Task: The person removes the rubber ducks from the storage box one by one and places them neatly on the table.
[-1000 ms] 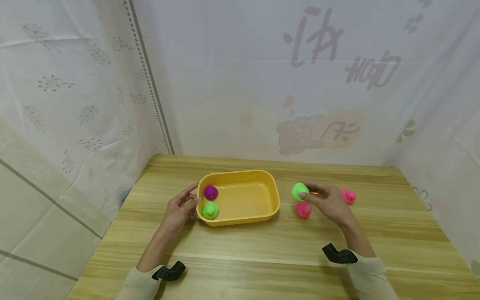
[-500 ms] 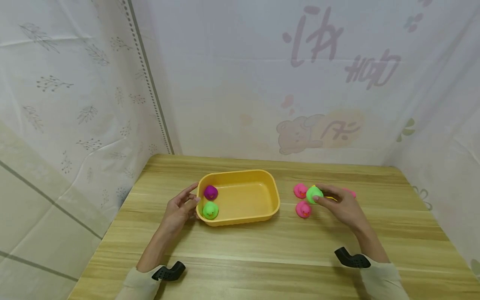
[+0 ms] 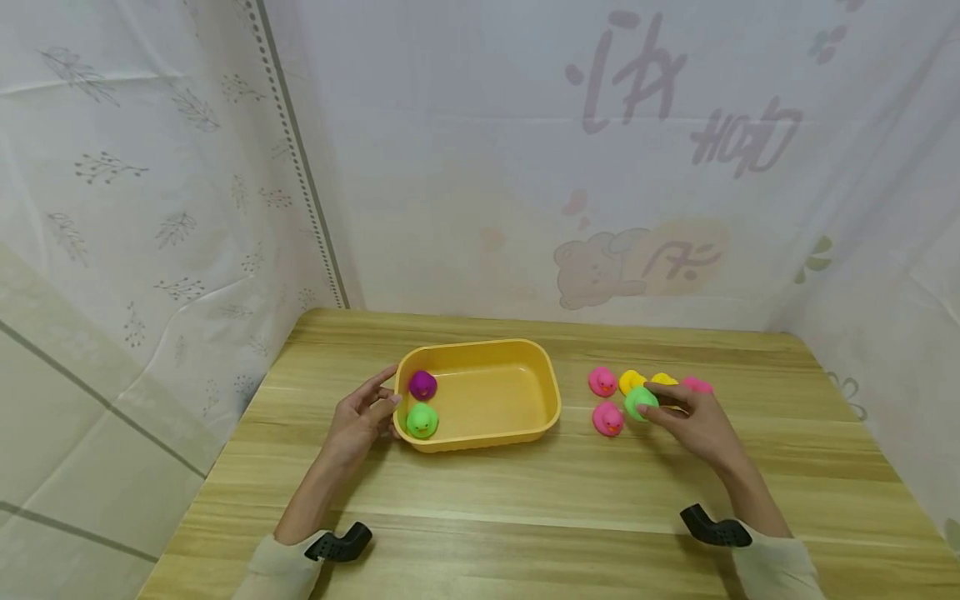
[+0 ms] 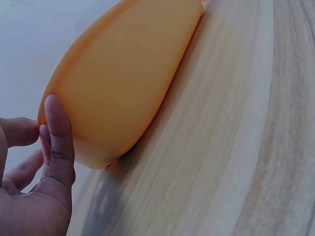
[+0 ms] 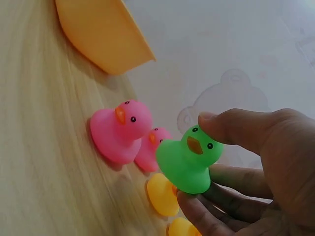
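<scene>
Currently, R hand [image 3: 696, 423] pinches green toy duck [image 5: 179, 163], prob. so it won't slip; L hand [image 3: 362, 418] grips yellow tub [image 3: 491, 402] by one end, presum. to steady it.

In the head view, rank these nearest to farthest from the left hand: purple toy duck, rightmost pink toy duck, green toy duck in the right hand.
1. Purple toy duck: inside the yellow tub, at the end by the left hand.
2. Green toy duck: right of the tub, in the right hand.
3. Rightmost pink toy duck: farther right, partly hidden by the right hand.
</scene>
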{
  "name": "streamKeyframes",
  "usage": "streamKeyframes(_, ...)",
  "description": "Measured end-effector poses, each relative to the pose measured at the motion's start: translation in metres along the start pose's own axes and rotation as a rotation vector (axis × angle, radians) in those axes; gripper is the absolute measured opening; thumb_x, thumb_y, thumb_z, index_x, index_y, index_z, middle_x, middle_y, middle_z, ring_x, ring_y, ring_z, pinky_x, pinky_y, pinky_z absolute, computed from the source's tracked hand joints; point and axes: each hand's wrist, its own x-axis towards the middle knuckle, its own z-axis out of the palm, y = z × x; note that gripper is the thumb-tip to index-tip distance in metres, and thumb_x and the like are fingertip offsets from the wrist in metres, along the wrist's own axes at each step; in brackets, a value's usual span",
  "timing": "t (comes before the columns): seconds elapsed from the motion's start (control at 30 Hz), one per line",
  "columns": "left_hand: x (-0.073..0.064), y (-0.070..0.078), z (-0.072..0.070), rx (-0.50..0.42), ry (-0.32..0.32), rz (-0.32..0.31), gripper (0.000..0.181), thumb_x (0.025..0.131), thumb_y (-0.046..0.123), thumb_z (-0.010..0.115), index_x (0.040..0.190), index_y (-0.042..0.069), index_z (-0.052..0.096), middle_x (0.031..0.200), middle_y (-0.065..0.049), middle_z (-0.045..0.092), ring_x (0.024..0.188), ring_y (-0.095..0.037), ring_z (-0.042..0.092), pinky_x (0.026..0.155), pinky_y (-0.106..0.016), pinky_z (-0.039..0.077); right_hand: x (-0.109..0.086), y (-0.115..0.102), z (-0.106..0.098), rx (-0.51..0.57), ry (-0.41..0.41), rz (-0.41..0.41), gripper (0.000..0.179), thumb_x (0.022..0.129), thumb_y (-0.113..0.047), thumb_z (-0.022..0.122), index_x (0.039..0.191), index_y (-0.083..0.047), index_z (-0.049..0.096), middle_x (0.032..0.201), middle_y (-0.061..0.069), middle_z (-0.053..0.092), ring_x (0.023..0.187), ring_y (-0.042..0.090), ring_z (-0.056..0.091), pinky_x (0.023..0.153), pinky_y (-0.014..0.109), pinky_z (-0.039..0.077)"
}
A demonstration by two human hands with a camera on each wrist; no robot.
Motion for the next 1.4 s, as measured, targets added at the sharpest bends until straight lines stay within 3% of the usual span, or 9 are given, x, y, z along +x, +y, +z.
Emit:
streamKeyframes(0.2,0.000,0.000,0.000,0.003,0.006,-0.001,0.055,0.102,0.010,0.063,0.154,0.015,0.047,0.106,-0.004,0.051,0.069,-0.011,0.059,0.063,-0.023,0.058,-0.004,0.005,0.001,-0.028,-0.024,0.023,0.058,0.094,-0.042,0.074,0.137,-0.002,0.064,0.136,0.019,0.063,0.121,0.035,0.063,0.097,0.037,0.060)
streamKeyframes(0.37,-0.001,0.000,0.000,0.003,0.003,-0.002,0.055,0.102,0.010,0.062,0.154,0.015,0.046,0.106,-0.004,0.051,0.070,-0.011,0.059,0.063,-0.023,0.058,-0.005,0.010,0.006,-0.052,-0.028,0.057,0.059,0.094,-0.043,0.074,0.136,-0.003,0.065,0.136,0.021,0.063,0.120,0.037,0.064,0.098,0.048,0.059)
streamKeyframes(0.83,0.000,-0.001,0.000,0.016,0.004,-0.001,0.054,0.103,0.010,0.062,0.154,0.016,0.047,0.105,-0.003,0.052,0.070,-0.011,0.060,0.063,-0.023,0.058,-0.006,0.019,0.009,-0.123,-0.033,0.105,0.061,0.097,-0.048,0.068,0.138,-0.004,0.064,0.139,0.025,0.061,0.119,0.042,0.065,0.097,0.054,0.058)
streamKeyframes(1.1,0.000,-0.001,0.000,0.005,0.007,0.005,0.054,0.102,0.009,0.062,0.154,0.015,0.047,0.106,-0.004,0.051,0.070,-0.011,0.060,0.063,-0.022,0.059,-0.005,0.018,0.006,-0.141,-0.039,0.083,0.060,0.099,-0.049,0.065,0.138,-0.004,0.064,0.139,0.023,0.063,0.119,0.042,0.065,0.098,0.055,0.057)
streamKeyframes(1.4,-0.001,0.000,0.000,0.005,0.009,-0.002,0.054,0.102,0.010,0.062,0.154,0.016,0.047,0.106,-0.003,0.051,0.071,-0.011,0.060,0.064,-0.023,0.059,-0.007,0.001,-0.003,-0.128,-0.026,0.035,0.065,0.100,-0.050,0.062,0.143,-0.001,0.057,0.144,0.022,0.058,0.125,0.042,0.061,0.100,0.052,0.057)
